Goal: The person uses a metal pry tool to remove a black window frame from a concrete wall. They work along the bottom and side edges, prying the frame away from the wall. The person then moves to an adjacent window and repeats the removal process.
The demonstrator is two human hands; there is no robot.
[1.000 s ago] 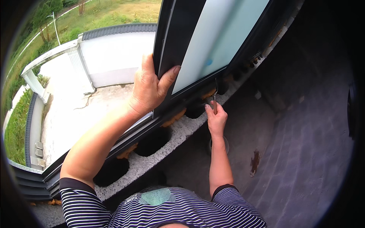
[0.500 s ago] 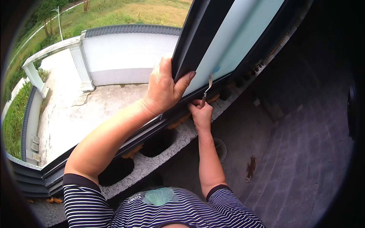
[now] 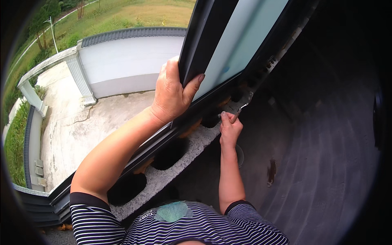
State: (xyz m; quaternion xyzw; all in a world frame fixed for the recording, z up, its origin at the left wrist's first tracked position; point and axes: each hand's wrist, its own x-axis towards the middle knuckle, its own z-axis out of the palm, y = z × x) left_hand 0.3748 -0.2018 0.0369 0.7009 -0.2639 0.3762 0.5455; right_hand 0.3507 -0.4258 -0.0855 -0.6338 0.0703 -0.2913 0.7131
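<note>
The edge of a dark-framed window sash [image 3: 206, 45] is in my left hand [image 3: 169, 92], thumb on the inner side and fingers round the outer side. Pale frosted glass [image 3: 245, 32] fills the sash, with a small bluish smudge low on it. Closed around a small trowel [image 3: 243, 107] is my right hand [image 3: 231, 128]. The trowel has a bent metal neck and a narrow blade pointing away from me; most of its handle is hidden in the fist. Hand and trowel are over the hollow-block sill [image 3: 196, 145], apart from the glass.
Dark window track [image 3: 141, 157] runs diagonally along the sill, with orange foam [image 3: 191, 128] beside it. Large holes open in the blocks. Right of the sill, a pale bucket [image 3: 240, 156] stands lower down, near a dark block wall [image 3: 326, 163]. Outside lies a walled concrete yard [image 3: 110, 118].
My right hand has drawn the trowel away from the lower edge of the glass, rightward and slightly toward me. My left hand keeps its grip on the sash; the view has shifted slightly.
</note>
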